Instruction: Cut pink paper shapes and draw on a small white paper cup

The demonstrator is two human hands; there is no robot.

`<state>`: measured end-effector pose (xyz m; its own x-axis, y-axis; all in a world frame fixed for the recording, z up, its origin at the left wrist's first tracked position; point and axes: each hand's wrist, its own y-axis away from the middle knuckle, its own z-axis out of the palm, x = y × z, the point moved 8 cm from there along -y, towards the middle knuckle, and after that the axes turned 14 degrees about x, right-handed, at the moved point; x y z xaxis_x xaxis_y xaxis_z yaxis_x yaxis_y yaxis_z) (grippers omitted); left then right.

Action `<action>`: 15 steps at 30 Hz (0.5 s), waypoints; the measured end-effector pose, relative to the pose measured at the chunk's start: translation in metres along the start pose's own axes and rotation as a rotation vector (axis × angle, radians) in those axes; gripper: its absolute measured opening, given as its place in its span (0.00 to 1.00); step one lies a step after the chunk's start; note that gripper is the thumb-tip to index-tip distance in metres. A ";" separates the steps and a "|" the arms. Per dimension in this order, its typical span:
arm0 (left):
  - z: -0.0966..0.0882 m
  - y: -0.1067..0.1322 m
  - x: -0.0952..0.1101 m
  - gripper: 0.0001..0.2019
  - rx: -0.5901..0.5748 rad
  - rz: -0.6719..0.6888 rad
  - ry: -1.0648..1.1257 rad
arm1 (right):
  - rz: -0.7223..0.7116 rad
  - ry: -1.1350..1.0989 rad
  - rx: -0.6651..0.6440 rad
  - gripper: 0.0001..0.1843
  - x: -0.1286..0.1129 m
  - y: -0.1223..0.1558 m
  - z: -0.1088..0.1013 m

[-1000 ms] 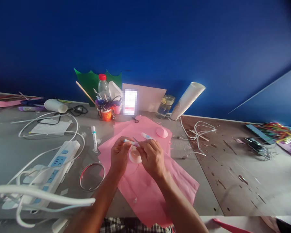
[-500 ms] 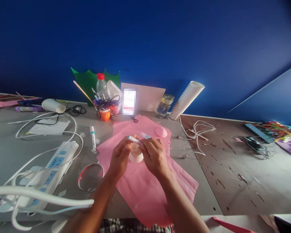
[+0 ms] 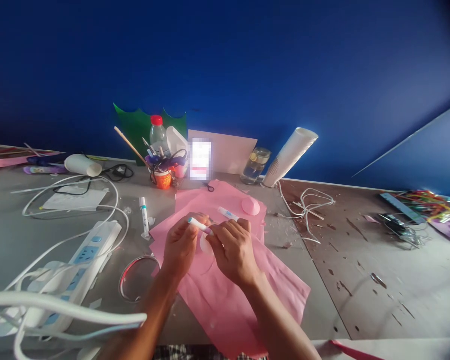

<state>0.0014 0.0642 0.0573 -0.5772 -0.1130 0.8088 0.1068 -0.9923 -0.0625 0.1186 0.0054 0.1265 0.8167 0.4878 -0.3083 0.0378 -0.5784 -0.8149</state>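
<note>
Both hands meet over a pink paper sheet (image 3: 225, 295) at the table's middle. My left hand (image 3: 180, 245) is closed round a small white cup (image 3: 205, 243), which shows only between the two hands. My right hand (image 3: 232, 250) pinches a white marker with a teal end (image 3: 199, 225), held slanted across the cup's top. A second marker (image 3: 228, 214) lies on the sheet just beyond my fingers, and a pink dome-shaped piece (image 3: 250, 205) sits a little further back.
A white power strip (image 3: 75, 265) with looping cables lies at the left, with a tape ring (image 3: 133, 277) beside it. A loose marker (image 3: 144, 212), a pen holder (image 3: 164, 170), a water bottle (image 3: 158, 134), a glass jar (image 3: 255, 165) and stacked paper cups (image 3: 289, 156) stand behind. White wires (image 3: 307, 205) and coloured strips (image 3: 431, 202) lie to the right.
The hands have dropped slightly toward me with the cup. The marker has tilted, its teal end now pointing left and up, and the cup is more hidden between the hands.
</note>
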 end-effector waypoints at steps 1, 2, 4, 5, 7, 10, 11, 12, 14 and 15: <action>0.000 0.001 -0.002 0.13 -0.015 -0.018 -0.005 | 0.001 -0.011 -0.014 0.12 0.000 0.000 -0.001; 0.000 0.001 -0.004 0.13 -0.020 -0.044 -0.013 | 0.001 -0.020 -0.029 0.12 -0.001 -0.001 -0.002; -0.002 0.001 -0.007 0.12 -0.017 -0.094 -0.018 | 0.000 -0.034 -0.062 0.13 -0.002 -0.001 -0.003; -0.002 0.000 -0.008 0.12 -0.018 -0.110 -0.009 | -0.003 -0.044 -0.076 0.12 -0.003 -0.002 -0.003; 0.000 -0.001 -0.006 0.12 -0.041 -0.128 0.021 | -0.006 -0.073 -0.108 0.11 -0.006 -0.002 -0.003; 0.008 0.001 -0.001 0.13 -0.127 -0.135 0.040 | 0.001 -0.125 -0.160 0.12 -0.009 -0.002 0.000; 0.011 0.002 0.001 0.13 -0.141 -0.121 0.042 | 0.002 -0.134 -0.173 0.12 -0.010 -0.002 0.001; 0.012 0.003 0.003 0.13 -0.139 -0.098 0.047 | 0.003 -0.134 -0.180 0.13 -0.011 -0.002 0.002; 0.011 0.002 0.005 0.14 -0.100 -0.057 0.064 | 0.003 -0.102 -0.168 0.12 -0.010 -0.002 0.003; 0.009 0.001 0.004 0.14 -0.074 -0.051 0.069 | 0.004 -0.074 -0.157 0.11 -0.009 -0.002 0.003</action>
<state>0.0066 0.0633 0.0664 -0.6351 -0.0628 0.7699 0.0169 -0.9976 -0.0674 0.1090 0.0039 0.1292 0.7723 0.5289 -0.3518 0.1286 -0.6725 -0.7288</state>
